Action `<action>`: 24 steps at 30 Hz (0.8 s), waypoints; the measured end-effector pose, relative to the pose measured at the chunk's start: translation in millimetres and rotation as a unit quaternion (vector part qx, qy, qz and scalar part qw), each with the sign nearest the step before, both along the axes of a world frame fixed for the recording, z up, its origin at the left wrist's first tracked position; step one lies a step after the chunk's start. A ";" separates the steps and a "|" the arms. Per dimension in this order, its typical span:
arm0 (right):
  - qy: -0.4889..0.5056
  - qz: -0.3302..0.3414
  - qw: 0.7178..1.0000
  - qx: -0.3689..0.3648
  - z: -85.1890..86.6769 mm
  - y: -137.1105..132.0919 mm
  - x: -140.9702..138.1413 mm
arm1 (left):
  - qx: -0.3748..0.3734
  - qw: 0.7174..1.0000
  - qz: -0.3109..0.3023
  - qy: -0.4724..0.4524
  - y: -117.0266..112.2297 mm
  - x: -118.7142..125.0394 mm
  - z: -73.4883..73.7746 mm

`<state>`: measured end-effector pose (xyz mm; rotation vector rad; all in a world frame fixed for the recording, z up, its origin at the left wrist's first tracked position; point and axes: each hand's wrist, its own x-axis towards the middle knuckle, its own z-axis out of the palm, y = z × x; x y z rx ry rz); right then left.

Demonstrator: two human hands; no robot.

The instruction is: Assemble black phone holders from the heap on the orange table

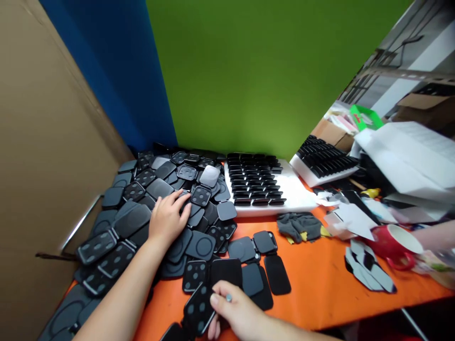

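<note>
I see my left hand lying spread, palm down, on the big heap of black plates that fills the left end of the orange table. The fingers are fanned over several pieces at once, so it looks to me like a hand steadying or sorting through the loose pile, not one lifting a single plate; nothing is pinched there.

My right hand sits at the near edge of the table, fingers curled and closed on a dotted black plate. The plate tilts up off the surface, its far end toward the heap, held by thumb and fingertips along its near right side. That grip leaves the dotted face open to my view, which I judge is why it is held by the edge.

Just beyond that hand, a few flat plates lie singly on the bare orange top, apart from the heap, as though laid out on their own. Further back, at the far edge, a white tray holds neat rows of small black parts, and a second tray sits to its right. A grey cloth lies in front of the first tray. Toward the right end stands a red mug, with another person's arm just beside it.
</note>
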<state>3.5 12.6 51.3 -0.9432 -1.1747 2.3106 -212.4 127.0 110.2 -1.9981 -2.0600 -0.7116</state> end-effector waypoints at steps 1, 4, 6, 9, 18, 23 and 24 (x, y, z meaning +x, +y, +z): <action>0.005 -0.002 1.000 -0.004 1.7 3.3 0.3 | 0.001 1.000 0.001 0.002 -1.8 -0.7 -0.1; 0.002 -0.015 1.000 -0.005 8.7 10.0 0.5 | 0.000 1.000 0.005 0.002 -4.9 -2.9 -0.2; -0.002 -0.034 0.999 0.005 14.6 15.2 -2.4 | -0.004 1.000 0.008 -0.002 -2.6 -4.8 -0.1; -0.017 -0.065 0.998 0.014 24.3 29.3 -12.1 | -0.012 1.000 0.018 -0.010 9.6 -8.0 0.7; 0.017 -0.114 0.993 0.027 26.3 77.1 -47.2 | 0.068 0.997 0.011 -0.022 75.0 -27.1 15.9; 0.048 -0.131 0.989 0.057 27.6 94.8 -69.0 | 0.129 0.991 0.005 -0.041 118.7 -43.2 28.8; 0.056 -0.136 0.987 0.064 28.0 99.1 -73.9 | 0.149 0.988 -0.005 -0.044 128.1 -46.0 32.5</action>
